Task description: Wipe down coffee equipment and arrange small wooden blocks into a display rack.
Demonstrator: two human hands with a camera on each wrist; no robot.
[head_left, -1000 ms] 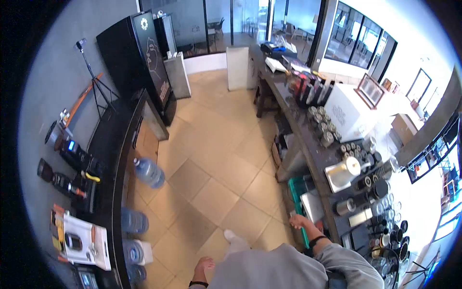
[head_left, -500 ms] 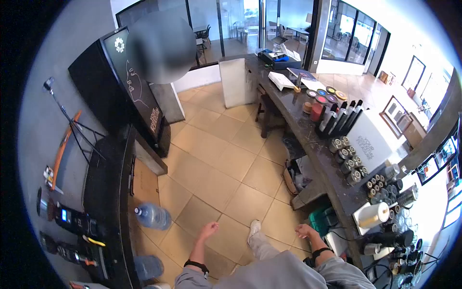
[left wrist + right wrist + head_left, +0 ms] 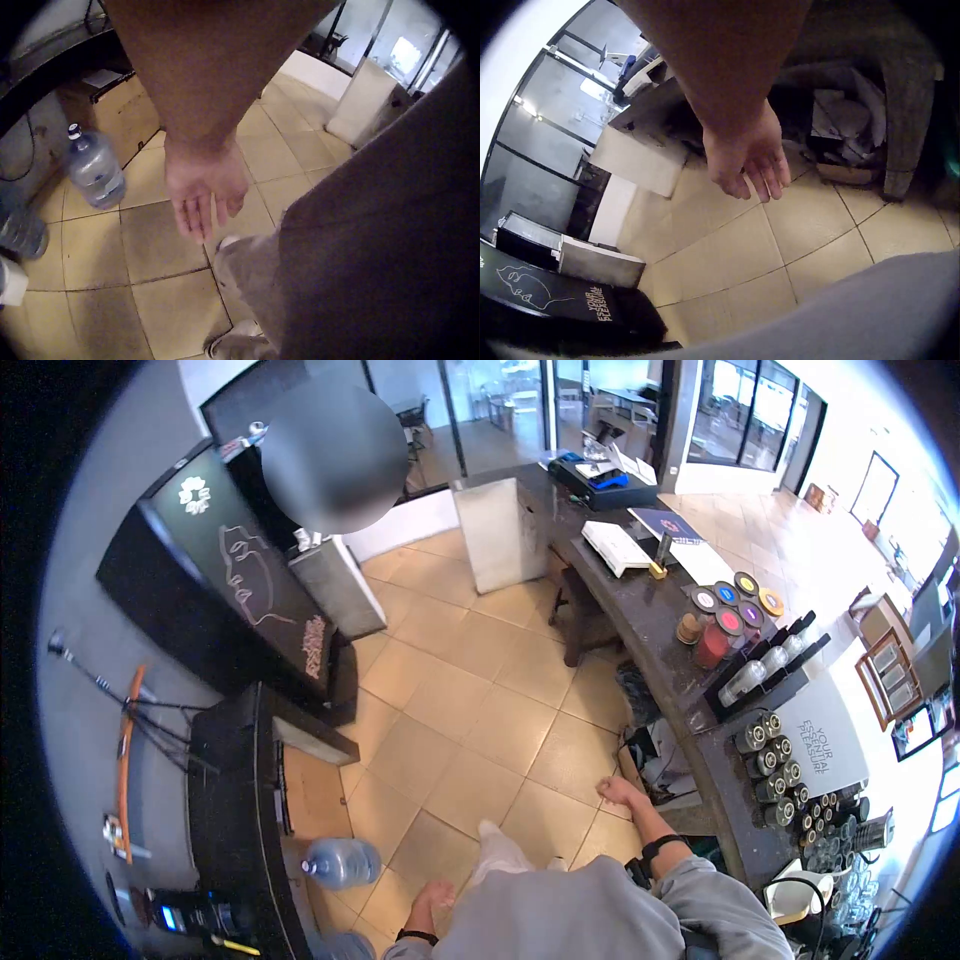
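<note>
My left hand (image 3: 204,186) hangs over the tiled floor with its fingers loosely extended and nothing in them. In the head view that left hand (image 3: 432,903) is low, beside my leg. A large blue water bottle (image 3: 342,863) stands on the floor to its left, apart from it. My right hand (image 3: 747,159) also hangs with relaxed, slightly bent fingers that hold nothing. In the head view the right hand (image 3: 622,792) is nearest to the dark counter (image 3: 655,650) on the right, above the floor tiles.
Along the right counter stand lidded jars (image 3: 765,760), bottles in a black rack (image 3: 745,682) and a white box (image 3: 822,740). A black fridge (image 3: 235,570), a tripod (image 3: 130,700) and a dark bench (image 3: 232,790) line the left. Tiled floor (image 3: 480,710) runs between.
The view has advanced along the aisle and turned, bringing the fridge and the far counter closer. Both arms swing at my sides. Neither hand has taken hold of anything.
</note>
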